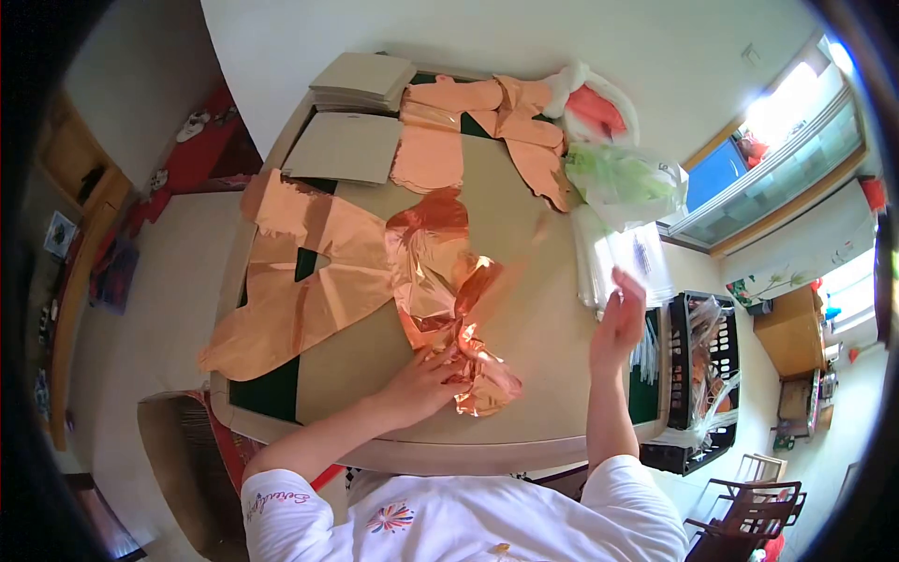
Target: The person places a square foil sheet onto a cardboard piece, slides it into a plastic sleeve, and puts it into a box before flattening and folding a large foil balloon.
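Note:
My left hand [426,382] is closed on a crumpled rose-gold foil balloon [431,272] near the table's front edge. The balloon's upper part spreads flat, and its lower part is bunched and shiny under my fingers. Raised at the right, my right hand [619,323] has its fingers stretched upward and holds nothing that I can see. It is beside a stack of clear plastic bags [641,258]. More flat foil balloons [318,281] lie to the left, with another group [510,112] at the back.
Two stacks of grey card [345,148] stand at the back left of the table [524,375]. A green-and-white plastic bag [623,178] lies at the back right. Beside the right edge is a black crate [707,375] of wrapped items; a cardboard box [183,468] stands lower left.

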Demonstrator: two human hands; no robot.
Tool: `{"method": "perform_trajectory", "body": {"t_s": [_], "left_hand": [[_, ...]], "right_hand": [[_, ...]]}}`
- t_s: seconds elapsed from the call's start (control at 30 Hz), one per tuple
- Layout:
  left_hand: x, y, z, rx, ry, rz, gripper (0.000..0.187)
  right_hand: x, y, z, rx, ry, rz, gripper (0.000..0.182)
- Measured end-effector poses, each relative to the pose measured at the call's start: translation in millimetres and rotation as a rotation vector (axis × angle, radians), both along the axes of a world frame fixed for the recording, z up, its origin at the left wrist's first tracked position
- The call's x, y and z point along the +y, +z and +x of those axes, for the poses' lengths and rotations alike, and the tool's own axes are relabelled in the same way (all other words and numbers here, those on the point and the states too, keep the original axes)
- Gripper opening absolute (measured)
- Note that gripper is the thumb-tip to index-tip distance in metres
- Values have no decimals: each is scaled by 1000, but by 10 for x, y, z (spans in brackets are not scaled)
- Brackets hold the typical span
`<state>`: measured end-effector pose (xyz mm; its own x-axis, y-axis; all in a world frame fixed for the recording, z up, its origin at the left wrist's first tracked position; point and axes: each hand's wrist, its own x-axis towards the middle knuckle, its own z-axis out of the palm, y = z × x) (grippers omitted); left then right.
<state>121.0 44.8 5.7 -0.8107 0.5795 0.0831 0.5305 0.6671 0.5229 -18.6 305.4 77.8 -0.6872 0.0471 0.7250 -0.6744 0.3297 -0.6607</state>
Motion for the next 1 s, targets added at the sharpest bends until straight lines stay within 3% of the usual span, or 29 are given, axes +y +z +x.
{"method": "perform_trajectory", "body": {"t_s": [0.03,0.1,0.17,0.27,0.47,0.6,0.67,0.73,0.77,0.8,0.83,0.9,1.0], "left_hand": [[9,-11,22,36,20,5,29],[8,-10,60,111,59,7,26],[49,-3,86,165,74,-19,26],[83,-8,120,195,92,-56,26],[-6,7,140,165,16,-31,28],[-353,265,176,4,87,216,31],[-799,609,134,-55,359,312,32],[-1448,599,111,-119,770,373,27],[-1716,689,158,-25,1037,133,17],[-2119,488,224,182,1176,225,21],[-2595,384,301,121,1238,67,24],[-3469,-158,572,243,1363,-205,26],[-4081,-313,848,-380,1308,-53,25]], "right_hand": [[-7,18,187,35,40,41,20],[-61,-7,526,221,197,395,22],[-309,7,735,230,496,493,30],[-497,212,817,131,671,696,39],[-379,-582,447,-319,348,972,52],[-318,-695,444,-237,233,1016,47],[-306,-744,469,-202,204,1020,43],[-328,-705,476,-219,235,956,41],[-321,-701,474,-238,247,916,40],[-311,-704,472,-258,258,875,39],[-302,-730,463,-252,250,834,38],[-297,-716,460,-248,258,841,37],[-296,-711,453,-247,265,843,37]]}}
